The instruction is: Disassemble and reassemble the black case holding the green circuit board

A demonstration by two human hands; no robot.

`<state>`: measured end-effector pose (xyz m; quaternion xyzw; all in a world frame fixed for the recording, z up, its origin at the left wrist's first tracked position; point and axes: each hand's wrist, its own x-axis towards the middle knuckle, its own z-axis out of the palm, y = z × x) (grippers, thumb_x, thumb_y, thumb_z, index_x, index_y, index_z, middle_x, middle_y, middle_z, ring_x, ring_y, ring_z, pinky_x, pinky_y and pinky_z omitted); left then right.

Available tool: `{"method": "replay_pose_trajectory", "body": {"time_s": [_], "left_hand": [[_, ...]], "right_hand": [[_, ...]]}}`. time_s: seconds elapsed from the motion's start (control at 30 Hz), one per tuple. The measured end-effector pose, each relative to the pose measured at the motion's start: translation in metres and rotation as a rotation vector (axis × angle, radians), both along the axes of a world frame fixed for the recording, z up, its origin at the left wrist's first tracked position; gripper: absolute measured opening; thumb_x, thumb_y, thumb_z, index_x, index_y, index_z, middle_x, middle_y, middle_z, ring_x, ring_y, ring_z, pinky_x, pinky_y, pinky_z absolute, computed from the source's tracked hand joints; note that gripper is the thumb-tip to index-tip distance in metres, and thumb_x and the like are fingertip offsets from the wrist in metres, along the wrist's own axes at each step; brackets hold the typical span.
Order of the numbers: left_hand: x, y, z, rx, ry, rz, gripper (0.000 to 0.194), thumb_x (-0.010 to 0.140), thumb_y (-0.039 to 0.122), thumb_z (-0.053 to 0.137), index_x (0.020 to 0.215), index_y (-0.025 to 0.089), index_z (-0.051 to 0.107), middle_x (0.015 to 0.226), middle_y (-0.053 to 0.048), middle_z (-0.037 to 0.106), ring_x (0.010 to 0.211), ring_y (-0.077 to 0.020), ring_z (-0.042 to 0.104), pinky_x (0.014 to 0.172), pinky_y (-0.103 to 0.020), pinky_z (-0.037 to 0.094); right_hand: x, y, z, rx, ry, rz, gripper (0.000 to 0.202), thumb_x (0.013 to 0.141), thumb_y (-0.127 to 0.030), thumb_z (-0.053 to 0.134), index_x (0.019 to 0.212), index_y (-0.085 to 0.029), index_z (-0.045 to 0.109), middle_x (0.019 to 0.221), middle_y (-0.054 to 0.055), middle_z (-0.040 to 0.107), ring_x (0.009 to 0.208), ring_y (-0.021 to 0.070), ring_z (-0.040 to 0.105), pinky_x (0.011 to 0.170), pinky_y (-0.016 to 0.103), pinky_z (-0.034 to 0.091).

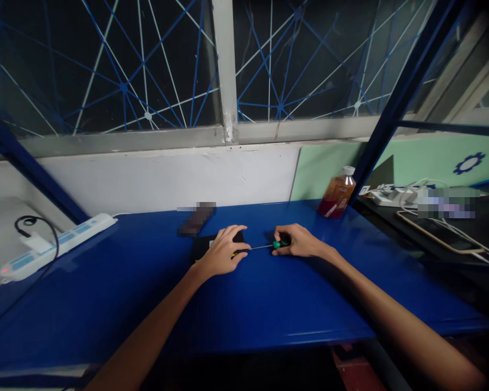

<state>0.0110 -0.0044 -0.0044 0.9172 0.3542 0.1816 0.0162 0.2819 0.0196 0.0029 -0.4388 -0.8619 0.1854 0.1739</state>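
My right hand point(297, 240) is closed around the green-and-black handle of a screwdriver point(263, 247). Its thin metal shaft points left, lying almost level just above the blue table. My left hand point(222, 252) rests over a flat black box-like object point(200, 247), fingers across its top and thumb along its near right side. Small yellow marks show on this object, and its exact kind is hidden by the hand. The screwdriver's tip reaches the gap by the left thumb and index finger; whether it touches the black object cannot be made out.
A dark blurred-out item point(198, 219) lies behind the left hand. On the blue table point(269, 309), a bottle of amber drink point(337, 193) stands at the back right and a white power strip point(61, 244) lies left. Cables and a phone-like device point(436, 231) occupy the dark right-hand surface.
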Motion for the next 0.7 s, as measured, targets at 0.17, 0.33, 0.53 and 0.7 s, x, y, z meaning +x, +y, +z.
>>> {"method": "replay_pose_trajectory", "body": {"time_s": [0.17,0.33,0.53,0.7], "left_hand": [[-0.0001,-0.0001,0.0004,-0.012,-0.029,-0.005,0.02,0.088,0.024,0.054,0.102,0.028,0.069,0.14,-0.005,0.041,0.128,-0.0319,0.035,0.099,-0.055,0.034],[0.0001,-0.0004,0.0006,-0.013,-0.026,-0.01,0.02,0.088,0.024,0.054,0.102,0.027,0.068,0.139,-0.006,0.04,0.128,-0.0309,0.036,0.099,-0.054,0.034],[0.0009,-0.0003,0.0001,-0.013,-0.017,0.001,0.02,0.089,0.024,0.054,0.102,0.027,0.068,0.139,-0.006,0.04,0.128,-0.0312,0.035,0.099,-0.054,0.034],[0.0005,-0.0001,-0.0006,-0.003,-0.022,-0.005,0.019,0.088,0.024,0.054,0.101,0.027,0.068,0.14,-0.006,0.04,0.128,-0.0313,0.036,0.098,-0.055,0.035]], "right_hand": [[-0.0035,-0.0033,0.0029,-0.057,-0.013,-0.022,0.034,0.067,-0.05,0.071,0.079,-0.02,0.061,0.065,-0.003,0.058,0.055,0.0105,0.045,0.053,0.023,0.025],[-0.0002,-0.0027,0.0058,-0.08,-0.015,0.014,0.034,0.08,-0.052,0.057,0.083,-0.02,0.07,0.064,0.0,0.061,0.054,0.0114,0.046,0.053,0.024,0.027],[0.0014,0.0001,0.0023,-0.02,-0.01,0.023,0.034,0.069,-0.051,0.069,0.079,-0.019,0.066,0.076,0.002,0.064,0.062,0.0131,0.051,0.056,0.024,0.03],[-0.0045,-0.0044,0.0039,-0.045,-0.035,0.019,0.03,0.07,-0.045,0.07,0.08,-0.02,0.058,0.063,-0.004,0.057,0.053,0.0102,0.044,0.052,0.023,0.026]]}}
